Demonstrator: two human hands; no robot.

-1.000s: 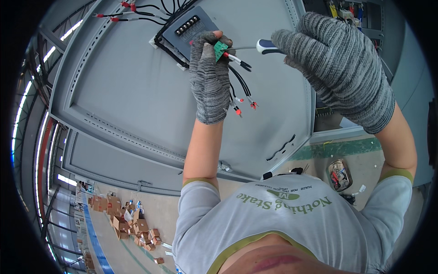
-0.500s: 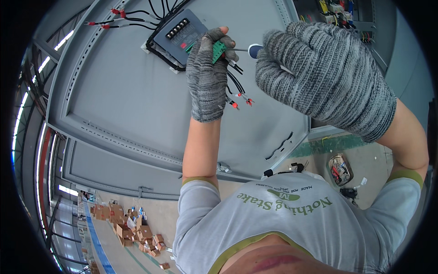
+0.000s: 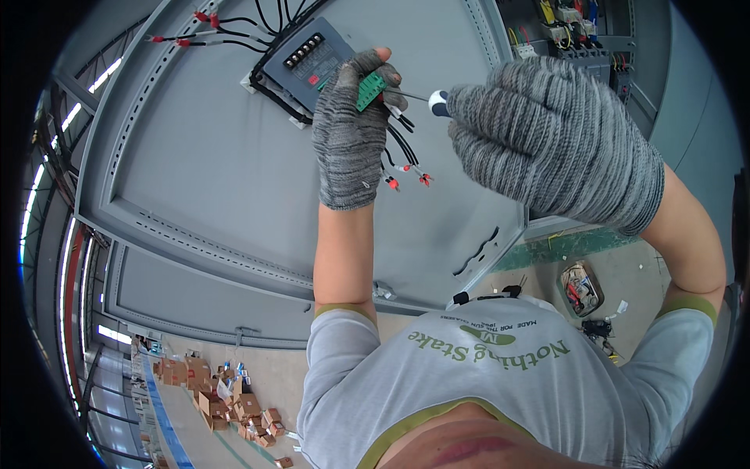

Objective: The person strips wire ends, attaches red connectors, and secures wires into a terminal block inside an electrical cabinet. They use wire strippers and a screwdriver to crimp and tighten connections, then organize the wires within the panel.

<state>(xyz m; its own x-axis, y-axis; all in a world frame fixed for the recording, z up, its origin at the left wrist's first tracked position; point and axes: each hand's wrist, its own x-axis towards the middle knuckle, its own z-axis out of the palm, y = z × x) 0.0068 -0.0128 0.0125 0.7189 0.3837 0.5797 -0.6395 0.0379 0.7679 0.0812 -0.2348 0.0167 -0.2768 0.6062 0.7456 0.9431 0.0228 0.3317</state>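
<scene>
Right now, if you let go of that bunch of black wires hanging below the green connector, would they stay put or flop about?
Probably flop. The black wires curve loosely below the green connector that the left hand pinches, so they look limp and light. Their red-tipped ends dangle free, apt to swing. The right hand grips a screwdriver.

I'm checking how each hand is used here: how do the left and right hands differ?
The left hand pinches a small green terminal block against the dark device on the grey panel; the right hand grips a screwdriver, its tip at that block. The left shows bare fingertips; the right looks fully covered. Both wear grey knit gloves.
</scene>
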